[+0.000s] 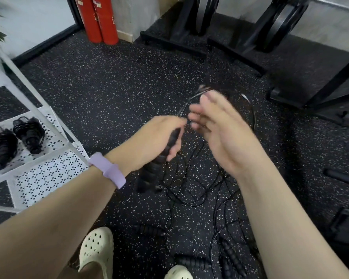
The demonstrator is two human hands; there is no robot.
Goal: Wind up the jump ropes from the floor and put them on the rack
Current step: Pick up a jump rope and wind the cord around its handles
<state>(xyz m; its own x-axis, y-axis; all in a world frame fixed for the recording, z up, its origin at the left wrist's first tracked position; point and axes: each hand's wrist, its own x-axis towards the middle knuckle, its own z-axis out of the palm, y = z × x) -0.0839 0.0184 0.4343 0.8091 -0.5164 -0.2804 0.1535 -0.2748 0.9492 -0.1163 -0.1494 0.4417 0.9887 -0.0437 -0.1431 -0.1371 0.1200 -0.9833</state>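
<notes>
My left hand (159, 135) grips the black ribbed handles (155, 168) of a jump rope, held together above the floor. Its thin black cord (189, 190) hangs down in loose loops and also runs up toward my right hand (216, 127), which is blurred; its fingers are half curled near the cord, and whether they hold it is unclear. More jump rope handles (233, 256) and tangled cord lie on the floor by my feet. Two wound-up ropes (29, 135) rest on the white perforated rack shelf (48, 178) at the left.
Speckled black rubber floor (109, 87) all around. Red cylinders (101, 19) stand at the back wall. Black weight plate stands (206, 27) at the back and right. My pale clogs (97, 250) are at the bottom.
</notes>
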